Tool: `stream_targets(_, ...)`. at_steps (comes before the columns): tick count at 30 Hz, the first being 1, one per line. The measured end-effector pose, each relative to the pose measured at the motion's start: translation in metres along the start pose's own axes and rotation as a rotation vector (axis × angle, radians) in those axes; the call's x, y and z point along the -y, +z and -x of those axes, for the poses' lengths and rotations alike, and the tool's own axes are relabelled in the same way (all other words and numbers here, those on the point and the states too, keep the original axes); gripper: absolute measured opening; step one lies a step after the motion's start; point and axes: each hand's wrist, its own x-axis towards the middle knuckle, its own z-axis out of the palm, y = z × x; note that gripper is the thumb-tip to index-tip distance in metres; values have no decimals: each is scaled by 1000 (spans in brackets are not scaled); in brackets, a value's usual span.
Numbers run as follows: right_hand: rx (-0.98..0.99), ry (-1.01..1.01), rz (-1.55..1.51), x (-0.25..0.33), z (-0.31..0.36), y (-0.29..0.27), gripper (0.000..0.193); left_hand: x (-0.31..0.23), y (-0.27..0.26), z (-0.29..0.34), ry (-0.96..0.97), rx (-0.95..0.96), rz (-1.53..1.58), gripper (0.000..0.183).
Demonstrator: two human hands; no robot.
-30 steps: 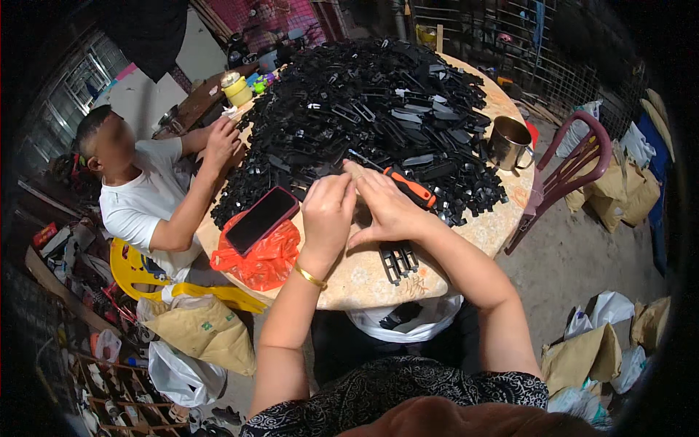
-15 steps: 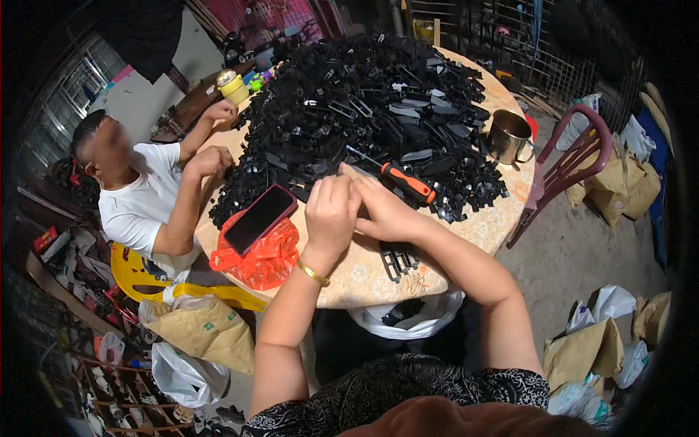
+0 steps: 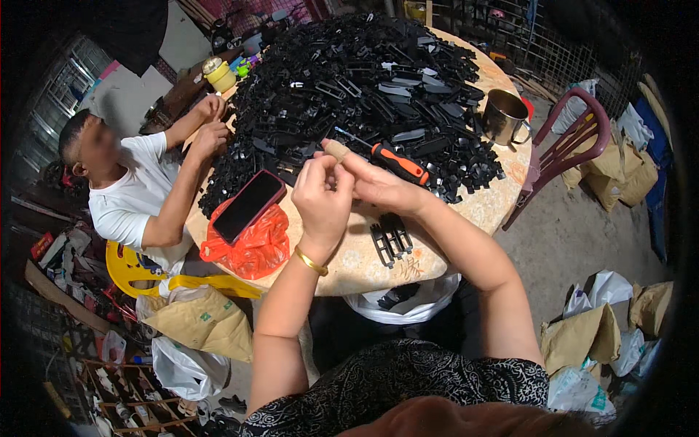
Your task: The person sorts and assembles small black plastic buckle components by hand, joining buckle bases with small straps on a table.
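Note:
My left hand (image 3: 322, 195) and my right hand (image 3: 384, 186) meet above the near part of the round table (image 3: 349, 273). The left one is closed, fingers curled in a pinch; whatever it holds is hidden. Beside it, my right hand has a tan wrap round one finger, its fingers pressed together against the left; I cannot make out anything in them. Beyond them spreads a big heap of black plastic parts (image 3: 320, 116). A screwdriver (image 3: 400, 163) with an orange and black handle lies on the heap's near edge. Several black frame-shaped pieces (image 3: 391, 240) lie by my right forearm.
Left of my hands, a phone (image 3: 250, 207) rests on a red plastic bag (image 3: 256, 251). A metal mug (image 3: 505, 116) stands at the right, near a maroon chair (image 3: 575, 149). At the left sits a person in a white shirt (image 3: 135, 182). A white bag (image 3: 404, 302) hangs below the near edge.
The view has shifted slightly. My right fingers have moved, and the wrapped finger now shows. My left hand has turned a little, still curled. The other person's hands have shifted at the heap's edge.

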Motion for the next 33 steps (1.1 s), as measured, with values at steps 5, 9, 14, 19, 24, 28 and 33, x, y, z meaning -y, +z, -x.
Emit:
stream_targets(5,-395,-55,457,0,-7,-10,45,2,5,12,28,201,153,30)
stream_targets(9,-481,-82,1145,-7,-3,-28,19,-2,-23,30,-134,724,-35,39)
stream_targets(14,-340,-33,1415,-22,-4,-18,19,-10,-29,66,-24,831,-190,40)
stream_targets(19,-224,-12,1604,-44,-10,-19,24,-16,-24,79,-149,721,84,47)
stream_targets(24,-176,-39,1609,-57,-21,-20,31,-12,-16,91,-507,729,534,47)
stream_targets(28,-171,-15,1711,-60,-24,-20,24,6,-24,75,-717,562,850,42)
stream_targets(33,-165,122,1703,-47,-20,-27,12,41,-31,16,-1012,515,917,25)
